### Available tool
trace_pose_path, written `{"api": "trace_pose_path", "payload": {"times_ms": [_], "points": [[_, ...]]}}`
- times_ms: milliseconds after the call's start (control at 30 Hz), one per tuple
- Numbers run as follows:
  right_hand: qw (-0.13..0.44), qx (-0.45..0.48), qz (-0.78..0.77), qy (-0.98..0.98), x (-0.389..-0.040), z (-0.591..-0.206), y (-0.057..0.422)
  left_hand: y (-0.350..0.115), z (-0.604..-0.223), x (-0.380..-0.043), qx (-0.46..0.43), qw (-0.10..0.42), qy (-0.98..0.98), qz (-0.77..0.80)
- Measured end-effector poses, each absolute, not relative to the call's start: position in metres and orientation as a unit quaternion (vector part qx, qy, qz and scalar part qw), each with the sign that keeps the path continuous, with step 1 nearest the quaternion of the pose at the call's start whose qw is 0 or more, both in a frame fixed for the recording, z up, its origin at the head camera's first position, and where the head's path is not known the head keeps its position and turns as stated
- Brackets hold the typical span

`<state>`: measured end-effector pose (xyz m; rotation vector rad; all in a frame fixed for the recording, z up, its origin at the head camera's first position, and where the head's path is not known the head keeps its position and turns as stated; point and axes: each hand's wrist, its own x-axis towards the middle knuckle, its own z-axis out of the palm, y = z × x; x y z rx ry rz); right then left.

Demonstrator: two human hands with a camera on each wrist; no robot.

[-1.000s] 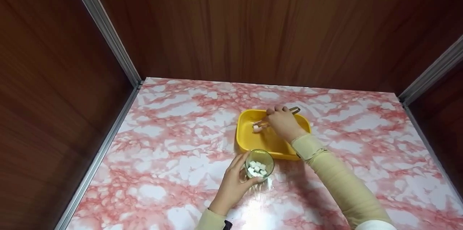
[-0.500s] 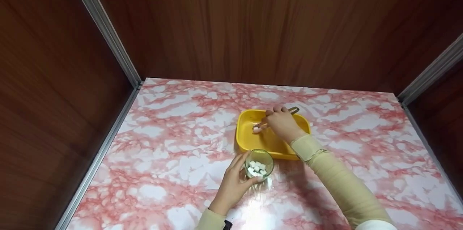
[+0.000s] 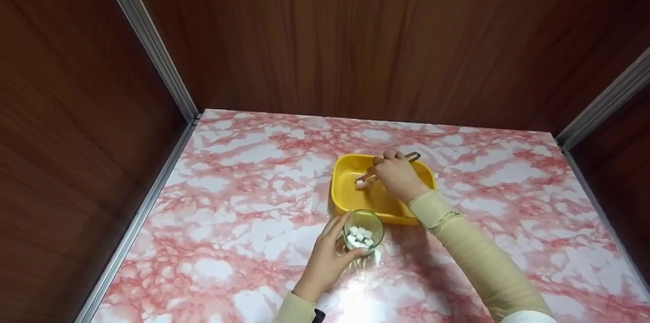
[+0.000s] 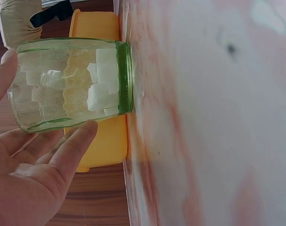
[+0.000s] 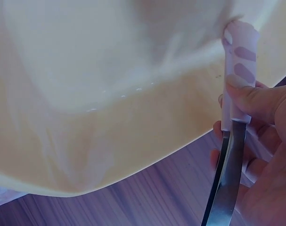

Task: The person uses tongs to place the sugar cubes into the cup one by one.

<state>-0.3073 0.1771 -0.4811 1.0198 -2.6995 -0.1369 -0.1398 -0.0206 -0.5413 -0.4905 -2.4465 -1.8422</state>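
Observation:
My left hand (image 3: pixel 325 262) holds a greenish drinking glass (image 3: pixel 376 224), thumb on one side and fingers on the other. Several white cubes (image 4: pixel 99 96) lie at the bottom of the glass, which stands upright on the table. Over a yellow plastic tub (image 3: pixel 341 195), my right hand (image 3: pixel 398 175) grips metal tongs (image 5: pixel 227 176) with pale pink tips. Thumb and fingers press the two arms together near the pink part. A small white piece (image 3: pixel 360 184) sits between the tips, low inside the tub; the right wrist view shows only a sliver of it.
The tub stands just beyond the glass on a red-and-white marbled tabletop (image 3: pixel 244 186). Dark wood-look panels (image 3: pixel 325 38) rise behind the table and at both sides, joined by grey metal strips (image 3: pixel 152 43).
The pink tips of the tongs have come together on the white piece in the tub. My left hand and the glass have stayed in place.

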Motion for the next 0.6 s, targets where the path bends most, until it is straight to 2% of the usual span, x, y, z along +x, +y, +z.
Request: {"api": "trace_pose_path", "payload": {"times_ms": [300, 600], "points": [[0.124, 0.346, -0.04, -0.929, -0.303, -0.483, 0.183, -0.022, -0.543, -0.14, -0.16, 0.034, -0.802, -0.574], [0.124, 0.344, -0.04, -0.93, -0.299, -0.479, 0.19, -0.022, -0.544, -0.14, -0.155, 0.021, -0.795, -0.586]]}}
